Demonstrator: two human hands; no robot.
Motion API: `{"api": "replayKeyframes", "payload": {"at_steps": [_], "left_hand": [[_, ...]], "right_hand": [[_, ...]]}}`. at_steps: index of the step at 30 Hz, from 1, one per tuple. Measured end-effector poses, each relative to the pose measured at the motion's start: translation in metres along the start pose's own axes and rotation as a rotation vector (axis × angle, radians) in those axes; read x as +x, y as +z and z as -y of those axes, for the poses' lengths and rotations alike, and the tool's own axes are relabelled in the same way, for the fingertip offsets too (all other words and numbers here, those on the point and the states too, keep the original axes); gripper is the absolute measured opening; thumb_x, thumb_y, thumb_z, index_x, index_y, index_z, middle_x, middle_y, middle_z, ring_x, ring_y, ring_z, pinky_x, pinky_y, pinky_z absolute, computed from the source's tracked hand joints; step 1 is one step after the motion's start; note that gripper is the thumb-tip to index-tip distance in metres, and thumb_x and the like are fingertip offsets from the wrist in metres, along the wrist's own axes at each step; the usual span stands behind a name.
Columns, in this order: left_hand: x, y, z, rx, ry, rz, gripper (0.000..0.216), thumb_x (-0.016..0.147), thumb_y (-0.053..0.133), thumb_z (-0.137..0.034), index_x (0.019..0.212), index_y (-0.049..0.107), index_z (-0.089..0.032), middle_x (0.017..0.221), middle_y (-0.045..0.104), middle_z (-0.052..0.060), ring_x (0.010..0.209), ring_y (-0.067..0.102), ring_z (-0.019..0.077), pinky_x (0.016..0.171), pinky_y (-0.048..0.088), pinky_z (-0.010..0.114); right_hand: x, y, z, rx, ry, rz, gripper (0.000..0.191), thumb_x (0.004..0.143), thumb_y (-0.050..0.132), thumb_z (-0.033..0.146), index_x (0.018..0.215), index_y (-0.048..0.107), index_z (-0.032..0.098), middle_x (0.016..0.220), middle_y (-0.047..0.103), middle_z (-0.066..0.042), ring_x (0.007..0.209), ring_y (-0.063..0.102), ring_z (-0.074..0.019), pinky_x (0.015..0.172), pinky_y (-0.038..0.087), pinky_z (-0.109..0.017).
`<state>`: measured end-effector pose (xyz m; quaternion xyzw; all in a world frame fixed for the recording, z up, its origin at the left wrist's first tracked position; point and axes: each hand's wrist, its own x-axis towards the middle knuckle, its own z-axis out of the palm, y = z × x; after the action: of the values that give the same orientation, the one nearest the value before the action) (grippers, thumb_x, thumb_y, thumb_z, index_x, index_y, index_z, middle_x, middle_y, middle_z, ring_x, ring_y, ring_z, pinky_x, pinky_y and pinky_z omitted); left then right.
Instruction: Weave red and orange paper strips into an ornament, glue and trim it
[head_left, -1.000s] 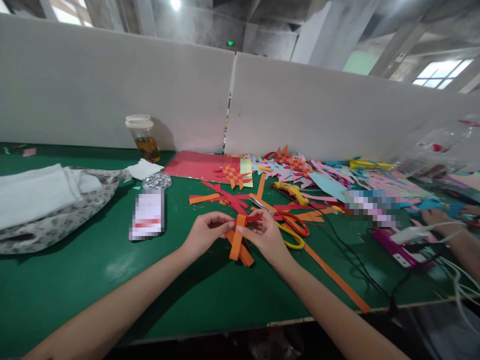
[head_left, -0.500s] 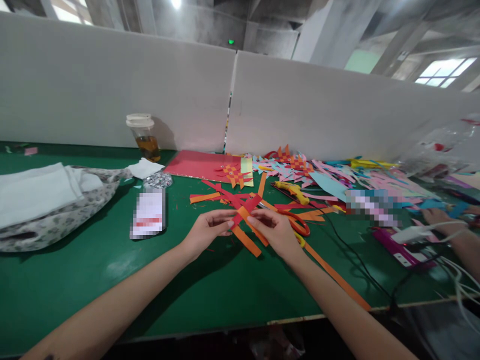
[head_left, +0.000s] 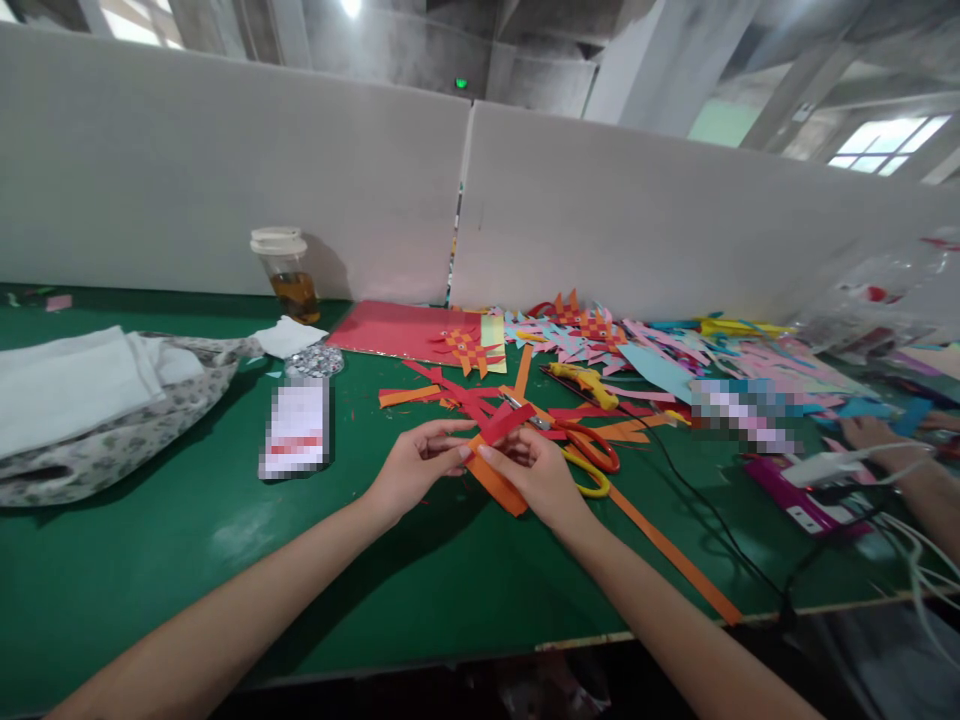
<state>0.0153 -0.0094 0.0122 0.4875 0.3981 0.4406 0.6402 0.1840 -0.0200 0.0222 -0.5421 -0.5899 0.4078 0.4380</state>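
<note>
Between my two hands are folded paper strips (head_left: 498, 482), orange and red, crossing each other just above the green table. My left hand (head_left: 420, 465) is closed in a pinch on their left side. On the right side my right hand (head_left: 534, 468) pinches the same strips, thumb on top. The red ends point up and away to the right; the orange ends hang toward me. Just past my right hand lie scissors (head_left: 592, 455) with orange and yellow handles. Loose red and orange strips (head_left: 465, 392) are scattered beyond my fingers.
A yellow glue gun (head_left: 586, 384), woven paper fish (head_left: 471, 350) and a heap of paper scraps (head_left: 675, 350) lie behind. A lidded cup (head_left: 289, 275) and a blurred phone-shaped item (head_left: 298, 428) stand left. A purple power strip (head_left: 806, 500) and another person's hand (head_left: 874, 440) are right.
The orange ends, spread apart before, now lie together, and the red ends point more to the right. My right hand has shifted slightly left, showing more of the scissors' yellow handle.
</note>
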Motion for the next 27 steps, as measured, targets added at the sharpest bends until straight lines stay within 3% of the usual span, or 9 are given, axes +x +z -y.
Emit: {"api": "replayKeyframes", "payload": {"at_steps": [7,13,19,27], "left_hand": [[-0.002,0.003,0.002,-0.03,0.006,0.004,0.037,0.067,0.07,-0.026,0.102,0.061,-0.018,0.086,0.07,0.004,0.074,0.064,0.0117,0.067,0.051,0.021],[0.0,0.002,0.005,-0.014,0.046,-0.03,0.029,0.066,0.071,-0.025,0.091,0.062,-0.016,0.077,0.069,0.002,0.071,0.063,0.0102,0.066,0.049,0.019],[0.001,0.0,0.005,-0.036,0.049,-0.035,0.024,0.068,0.07,-0.029,0.086,0.061,-0.016,0.073,0.068,0.001,0.066,0.061,0.0098,0.065,0.048,0.021],[0.004,-0.003,0.003,-0.015,0.026,0.032,0.03,0.065,0.071,-0.031,0.089,0.061,-0.015,0.075,0.067,0.002,0.066,0.061,0.0109,0.065,0.048,0.022]], "right_hand": [[0.001,-0.001,-0.002,0.055,0.083,-0.04,0.033,0.058,0.072,0.043,0.067,0.054,0.017,0.069,0.065,-0.004,0.068,0.063,-0.0182,0.065,0.049,-0.029],[0.0,0.004,-0.009,0.029,0.06,-0.007,0.033,0.058,0.072,0.044,0.067,0.055,0.017,0.072,0.066,-0.006,0.07,0.063,-0.0189,0.065,0.049,-0.03],[0.005,0.005,-0.008,0.146,0.106,-0.104,0.045,0.05,0.077,0.041,0.083,0.055,0.019,0.078,0.067,-0.004,0.071,0.063,-0.0174,0.069,0.05,-0.031],[0.019,-0.003,0.014,-0.04,-0.071,0.034,0.027,0.062,0.069,0.042,0.074,0.063,0.018,0.073,0.067,-0.003,0.069,0.062,-0.0171,0.066,0.049,-0.03]]}}
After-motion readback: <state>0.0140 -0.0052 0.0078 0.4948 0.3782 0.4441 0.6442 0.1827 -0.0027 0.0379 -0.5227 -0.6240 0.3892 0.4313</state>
